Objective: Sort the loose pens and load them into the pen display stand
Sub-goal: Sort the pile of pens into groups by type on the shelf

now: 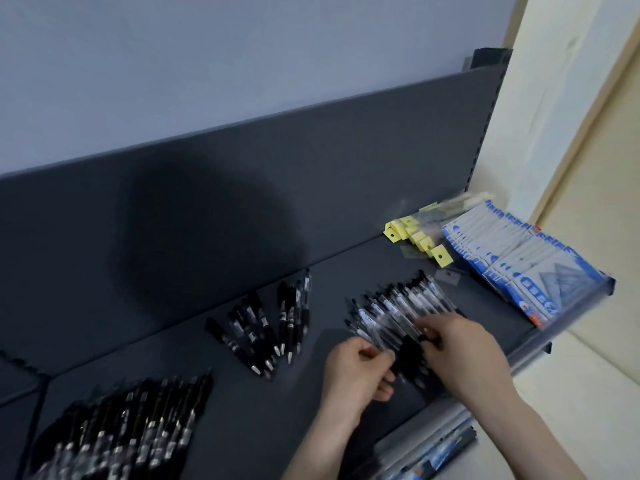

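Several clear-barrelled pens with black grips point(398, 308) lie fanned out on the dark shelf point(242, 403), right of centre. My left hand point(356, 374) pinches the lower ends of some of them, fingers curled. My right hand point(460, 348) reaches in from the right and grips the black grip ends of the same bunch. A small group of black pens point(266, 323) lies to the left. A large blurred pile of black pens point(128, 431) fills the lower left. No pen display stand is in view.
Yellow-tagged packets point(415, 237) and a stack of blue-and-white packets point(519, 258) lie at the shelf's right end. The shelf's dark back panel point(242, 174) rises behind. More packaged goods point(429, 455) show on a lower level below the front edge.
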`<state>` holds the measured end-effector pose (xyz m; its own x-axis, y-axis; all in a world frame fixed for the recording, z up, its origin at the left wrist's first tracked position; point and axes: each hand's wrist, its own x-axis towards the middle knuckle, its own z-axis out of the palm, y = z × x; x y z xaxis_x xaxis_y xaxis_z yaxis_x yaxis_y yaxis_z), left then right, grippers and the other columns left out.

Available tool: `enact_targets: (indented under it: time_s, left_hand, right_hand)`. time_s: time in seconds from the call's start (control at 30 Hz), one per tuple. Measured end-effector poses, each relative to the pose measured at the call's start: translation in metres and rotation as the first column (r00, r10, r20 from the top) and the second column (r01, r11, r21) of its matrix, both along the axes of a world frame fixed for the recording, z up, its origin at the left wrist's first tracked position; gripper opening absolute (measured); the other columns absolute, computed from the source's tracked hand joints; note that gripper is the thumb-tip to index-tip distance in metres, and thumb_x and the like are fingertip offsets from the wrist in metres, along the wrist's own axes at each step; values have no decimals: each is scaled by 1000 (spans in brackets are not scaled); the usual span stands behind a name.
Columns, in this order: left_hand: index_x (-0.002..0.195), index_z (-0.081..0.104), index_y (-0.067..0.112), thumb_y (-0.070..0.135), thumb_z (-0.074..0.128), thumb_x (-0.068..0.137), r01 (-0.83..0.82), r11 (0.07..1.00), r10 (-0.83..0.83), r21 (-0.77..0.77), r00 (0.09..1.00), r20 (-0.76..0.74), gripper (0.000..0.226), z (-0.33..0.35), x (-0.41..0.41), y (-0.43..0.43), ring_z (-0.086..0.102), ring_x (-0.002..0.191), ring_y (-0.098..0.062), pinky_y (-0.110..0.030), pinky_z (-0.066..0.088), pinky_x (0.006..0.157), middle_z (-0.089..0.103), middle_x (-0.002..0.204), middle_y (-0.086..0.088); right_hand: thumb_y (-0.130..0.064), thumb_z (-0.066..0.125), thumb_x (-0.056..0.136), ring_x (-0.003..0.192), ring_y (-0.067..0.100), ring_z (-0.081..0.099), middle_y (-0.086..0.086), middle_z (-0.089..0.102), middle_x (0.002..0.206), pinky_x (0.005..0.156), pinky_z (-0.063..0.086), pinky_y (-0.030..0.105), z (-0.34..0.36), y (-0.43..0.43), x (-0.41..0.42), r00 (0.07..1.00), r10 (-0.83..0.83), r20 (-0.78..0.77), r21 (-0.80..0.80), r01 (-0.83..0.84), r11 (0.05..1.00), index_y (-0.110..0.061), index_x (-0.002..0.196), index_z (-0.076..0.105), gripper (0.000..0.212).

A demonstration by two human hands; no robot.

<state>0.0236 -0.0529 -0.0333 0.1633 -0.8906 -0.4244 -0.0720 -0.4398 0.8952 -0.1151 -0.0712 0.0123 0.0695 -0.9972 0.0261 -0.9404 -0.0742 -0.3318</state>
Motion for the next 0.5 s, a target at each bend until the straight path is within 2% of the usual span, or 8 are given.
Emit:
enact_targets:
  time_s: [0.13, 0.33, 0.5]
  left_hand:
    - [74, 55, 11, 25, 68, 87, 31, 999, -31, -7, 999, 31, 23, 2, -8, -2, 55, 40, -16, -26, 49, 43, 63, 52, -1]
    - [78, 57, 9, 25, 68, 86, 52, 998, -46, -44, 990, 136, 21, 6, -7, 1, 56, 42, -14, -28, 52, 46, 63, 56, -2]
    - [77, 59, 12, 25, 69, 84, 56, 996, -38, -75, 972, 231, 18, 9, -3, 4, 59, 44, -14, -31, 56, 49, 65, 58, -1]
  right_hand:
    - [-20, 60, 82, 98, 15, 62, -9, 66, 106, 75, 52, 31, 0, 0, -4, 1000, -8, 3, -9, 8, 1000, -31, 109, 66, 30]
    - [-23, 60, 84, 89, 13, 63, -11, 65, 95, 68, 53, 30, 1, 1, -7, 1000, -2, 18, -26, 2, 1000, -31, 106, 66, 24]
    - [-24, 59, 85, 92, 13, 62, -12, 64, 98, 71, 51, 28, 0, 1, -4, 998, 23, 57, -30, -21, 999, -33, 113, 64, 31]
